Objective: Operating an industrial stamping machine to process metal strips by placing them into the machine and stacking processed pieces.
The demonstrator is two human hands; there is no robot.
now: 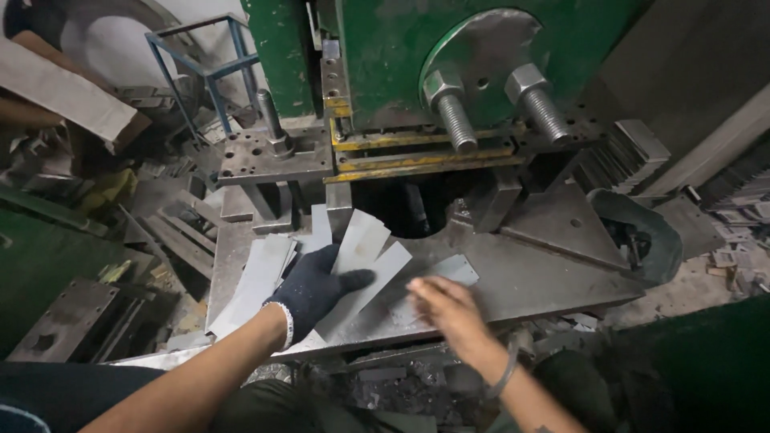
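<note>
Nearest the lens, two bare forearms reach up from the bottom edge toward the flat grey steel bed plate of a green-painted press. On that plate, the left hand, in a dark knitted glove with a white cuff, lies spread and palm down on a loose fan of thin, pale grey sheet-metal strips, its thumb stretched out across one strip and its fingers pressing the others flat rather than closing round any of them. To the right of that fan the bare right hand, a metal bangle on its wrist, is blurred by motion; it seems open with fingers extended, though the blur makes that uncertain, and it hovers just over or touches a single small grey rectangular blank lying on the plate beside the fan's rightmost strip. Handling this well would call for keeping the gloved palm steady so the fan does not slide, lifting one blank by its edge, and keeping fingertips clear of the dark opening behind the fan, under the yellow-edged die block with its two large hex-headed bolts. More strips lie stacked at the plate's left edge, just left of the glove, and a pile of cut pieces sits past its far right corner.
</note>
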